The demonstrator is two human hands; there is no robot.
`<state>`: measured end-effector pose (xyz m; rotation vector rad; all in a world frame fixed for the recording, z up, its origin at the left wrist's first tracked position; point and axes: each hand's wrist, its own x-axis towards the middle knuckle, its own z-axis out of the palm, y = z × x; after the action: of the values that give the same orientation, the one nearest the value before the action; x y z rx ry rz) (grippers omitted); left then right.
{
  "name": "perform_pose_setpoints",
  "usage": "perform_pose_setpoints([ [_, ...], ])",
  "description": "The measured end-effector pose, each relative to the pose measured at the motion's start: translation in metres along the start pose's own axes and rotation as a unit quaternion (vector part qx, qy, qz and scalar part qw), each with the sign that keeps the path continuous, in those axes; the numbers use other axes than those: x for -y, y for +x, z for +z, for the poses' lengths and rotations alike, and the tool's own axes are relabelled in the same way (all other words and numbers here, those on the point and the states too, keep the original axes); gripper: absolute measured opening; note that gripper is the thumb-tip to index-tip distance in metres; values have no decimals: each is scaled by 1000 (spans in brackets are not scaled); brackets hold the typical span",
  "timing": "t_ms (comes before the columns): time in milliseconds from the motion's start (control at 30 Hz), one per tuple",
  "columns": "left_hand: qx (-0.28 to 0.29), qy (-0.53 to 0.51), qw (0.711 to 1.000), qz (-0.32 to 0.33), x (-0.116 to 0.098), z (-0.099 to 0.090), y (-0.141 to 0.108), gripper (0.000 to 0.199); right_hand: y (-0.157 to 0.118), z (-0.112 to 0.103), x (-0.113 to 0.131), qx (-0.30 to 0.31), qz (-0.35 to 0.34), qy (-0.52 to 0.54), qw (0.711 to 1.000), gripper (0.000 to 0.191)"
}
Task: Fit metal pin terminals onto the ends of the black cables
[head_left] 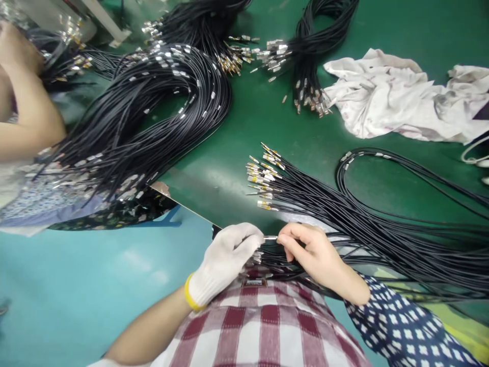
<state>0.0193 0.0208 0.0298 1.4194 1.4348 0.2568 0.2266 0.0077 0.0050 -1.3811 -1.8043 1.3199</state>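
Note:
My left hand, in a white knit glove with a yellow cuff, pinches one end of a small metal cable connector. From the other side, the bare fingertips of my right hand close on the same connector, near its black cable, which the fingers mostly hide. Just beyond my hands, a bundle of black cables fans out with silver and yellow-marked ends pointing left. More metal-tipped cable ends lie below my fingers, close to the checked apron.
Large looped cable bundles lie at the left, with another coil at the back. A crumpled white cloth rests on the green table. At the left edge, a co-worker's arm is beside the cables.

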Motion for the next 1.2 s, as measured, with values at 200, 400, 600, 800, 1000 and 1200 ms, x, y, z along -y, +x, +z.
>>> perform_pose_setpoints([
  [200,4,11,1000,-7,-5,-1,-2,27,-2,5,-3,-80,-111,-90,987,18],
  [400,-24,58,998,27,3,0,-2,29,-4,7,-8,-66,-149,-95,982,16],
  [600,-93,275,925,243,26,9,5,24,5,-7,-12,-22,-164,-246,955,21],
  [800,0,368,875,315,29,12,9,26,25,-12,-24,-105,-130,-462,871,14],
  [1000,-110,340,897,259,34,6,15,24,26,-8,-27,-107,-127,-479,862,13],
  [1200,-169,315,907,222,31,5,28,22,27,-6,-29,-95,-137,-481,861,17],
])
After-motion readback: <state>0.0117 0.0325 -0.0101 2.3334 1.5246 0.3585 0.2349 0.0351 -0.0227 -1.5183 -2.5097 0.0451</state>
